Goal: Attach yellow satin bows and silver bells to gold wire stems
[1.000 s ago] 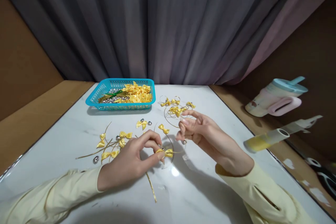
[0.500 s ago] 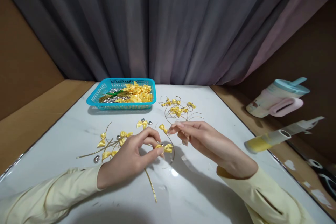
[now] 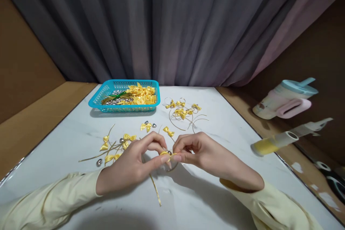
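Between my two hands is a small yellow bow point(image 3: 169, 154) with a silver bead at its middle and a thin gold cord curving below. My left hand point(image 3: 137, 158) pinches the bow's left side. On its right side, the thumb and fingers of my right hand point(image 3: 202, 151) are closed on it too. Just beyond my fingertips lies another yellow bow point(image 3: 168, 131). Left of my left hand are several bows point(image 3: 104, 143), gold cords point(image 3: 94, 157) and a silver bead point(image 3: 99, 162). A loose gold cord point(image 3: 155, 190) hangs below my left hand.
A blue basket point(image 3: 93, 102) with yellow bows and silver beads stands at the back left. Bows with looped cords point(image 3: 182, 113) lie behind my right hand. On the right are a tumbler point(image 3: 272, 102) and a clear tube with yellow contents point(image 3: 269, 145).
My right hand has come down and left, and its fingers have closed on the right side of the bow. My left hand has stayed almost in place, still holding the bow.
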### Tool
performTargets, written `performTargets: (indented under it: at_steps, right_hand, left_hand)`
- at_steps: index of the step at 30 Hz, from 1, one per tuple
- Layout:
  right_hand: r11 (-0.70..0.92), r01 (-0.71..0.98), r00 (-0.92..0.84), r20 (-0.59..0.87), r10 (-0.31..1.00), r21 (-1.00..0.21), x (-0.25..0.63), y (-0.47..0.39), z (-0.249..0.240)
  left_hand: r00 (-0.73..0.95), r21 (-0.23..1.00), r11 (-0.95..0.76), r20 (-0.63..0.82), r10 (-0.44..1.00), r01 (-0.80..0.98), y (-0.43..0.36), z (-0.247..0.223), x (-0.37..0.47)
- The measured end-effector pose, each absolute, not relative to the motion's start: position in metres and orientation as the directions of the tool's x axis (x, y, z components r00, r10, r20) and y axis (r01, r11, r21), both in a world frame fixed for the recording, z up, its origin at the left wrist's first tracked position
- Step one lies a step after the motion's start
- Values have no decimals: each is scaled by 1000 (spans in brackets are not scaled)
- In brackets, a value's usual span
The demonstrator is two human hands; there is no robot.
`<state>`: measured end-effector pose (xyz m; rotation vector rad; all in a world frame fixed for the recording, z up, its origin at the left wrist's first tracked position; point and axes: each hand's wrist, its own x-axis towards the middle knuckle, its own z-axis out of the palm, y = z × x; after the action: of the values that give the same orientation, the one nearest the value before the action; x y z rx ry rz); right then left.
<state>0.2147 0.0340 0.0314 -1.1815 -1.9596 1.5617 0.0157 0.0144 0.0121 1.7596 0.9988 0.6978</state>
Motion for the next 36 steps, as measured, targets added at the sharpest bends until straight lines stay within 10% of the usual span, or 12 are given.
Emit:
performTargets:
  at_steps: [36]
  right_hand:
    - [-133, 245, -600, -258, 757, -960, 221, 41, 36]
  left_hand:
    - [501, 892, -103, -148, 853, 440, 19, 26, 3]
